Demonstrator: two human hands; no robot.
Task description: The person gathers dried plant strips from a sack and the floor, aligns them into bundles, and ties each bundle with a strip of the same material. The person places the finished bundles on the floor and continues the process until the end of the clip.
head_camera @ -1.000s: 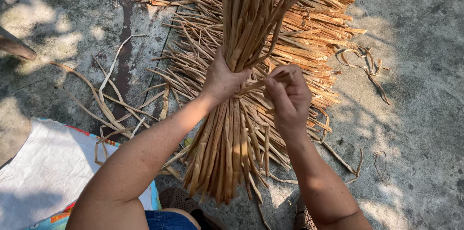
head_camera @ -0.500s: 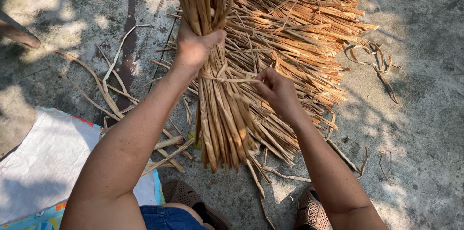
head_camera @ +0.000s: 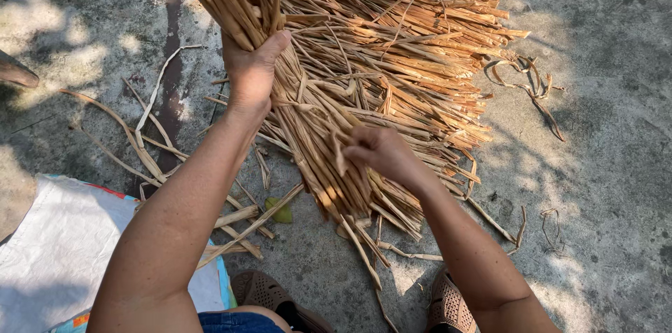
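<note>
1. Left hand (head_camera: pixel 253 74) is clamped around a bundle of dried reed strips (head_camera: pixel 294 95) — high, far end tilting left.
2. Right hand (head_camera: pixel 381 154) pinches strips near the bundle's lower end, fingers curled shut.
3. Bundle hangs above a spread pile of strips (head_camera: pixel 420 46) on the concrete floor (head_camera: pixel 602 165).
4. White sack (head_camera: pixel 56 249) lies near left — loose strips beside it.

A thick bundle of dried, straw-coloured reed strips (head_camera: pixel 294 95) slants from the top left down toward the centre, its flat, stiff stalks packed tight and bound by a twisted strip around the middle. The lower ends splay out ragged and uneven above the concrete. It crosses over a broad heap of the same strips (head_camera: pixel 420 39) spread flat behind it.
</note>
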